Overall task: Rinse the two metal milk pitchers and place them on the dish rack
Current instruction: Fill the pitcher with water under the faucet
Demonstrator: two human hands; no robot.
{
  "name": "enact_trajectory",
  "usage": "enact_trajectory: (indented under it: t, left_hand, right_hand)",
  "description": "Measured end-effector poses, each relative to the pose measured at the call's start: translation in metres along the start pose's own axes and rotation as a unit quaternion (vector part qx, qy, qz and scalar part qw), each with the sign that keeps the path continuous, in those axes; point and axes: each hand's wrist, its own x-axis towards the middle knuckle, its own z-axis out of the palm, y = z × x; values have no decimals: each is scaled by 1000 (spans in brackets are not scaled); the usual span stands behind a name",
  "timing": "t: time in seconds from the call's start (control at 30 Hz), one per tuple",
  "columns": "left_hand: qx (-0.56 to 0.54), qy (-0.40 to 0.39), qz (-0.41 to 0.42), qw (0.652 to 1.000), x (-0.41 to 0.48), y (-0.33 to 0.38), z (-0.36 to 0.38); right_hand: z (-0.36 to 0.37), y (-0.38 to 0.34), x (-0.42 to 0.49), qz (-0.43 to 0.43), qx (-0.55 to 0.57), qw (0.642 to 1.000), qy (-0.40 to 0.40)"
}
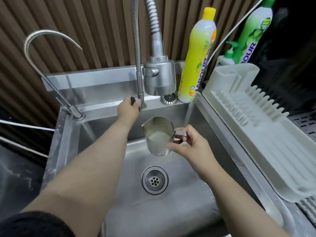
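One pitcher (158, 135) shows in the head view, held upright over the sink (171, 211) below the spray head (159, 76). The right hand (191, 142) grips its handle; the left hand (130, 106) closes on the tap base. A hard burst of water could splash milky residue out. Steel, spouted, cloudy liquid inside. The rack (256, 134) sits right, bare.

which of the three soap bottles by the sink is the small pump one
The small white pump bottle, wedged behind the dish rack; it has a green pump, unlike the tall yellow bottle and tall green bottle.
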Motion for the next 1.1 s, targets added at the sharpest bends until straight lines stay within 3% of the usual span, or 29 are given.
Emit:
enact_trajectory:
  t: [0.03, 0.13, 0.23, 0.33, 0.43, 0.5, 0.6, 0.7, 1.0, 1.1]
  left_hand:
    - [-105, 0, -67, 992, 4, -3, -1]
    - [-357, -64, -221, 905, 11, -11, -4]
    - [-460, -88, -247, 848, 12, -13, -8]
    - [-489, -100, -251, 830, 11, -12, -10]
    - [-481, -142, -255, 827, 0, -11, -14]
    - [-444, -164, -245, 846, -13, -10, -19]
    - [-355, -213, -175, 893, -48, -4, -31]
    - [-319, -255, -70, 910, -83, 3, -49]
    - [-310, -230, 138, 912, -140, 8, -76]
    - [-302, -222, 167, 912, -151, 12, -76]
  right_hand:
    - [1, 0, -1, -4, 4, 1000, 3]
    - [2, 1, -5, -11, 9, 1000, 14]
    - [2, -1, -7, -14, 10, 1000, 23]
    - [1, -6, -10, -20, 12, 999, 22]
    - [-1, -5, -11, -20, 26, 999, 21]
    - [-2, -1, -12, -21, 30, 999, 19]
    - [-1, 0, -11, -29, 30, 999, 6]
    - [-1, -5, -8, -44, 28, 999, -5]
    - [-16, -31, 16, -126, 71, 987, -64]
    - [-20, -37, 20, -144, 85, 983, -74]
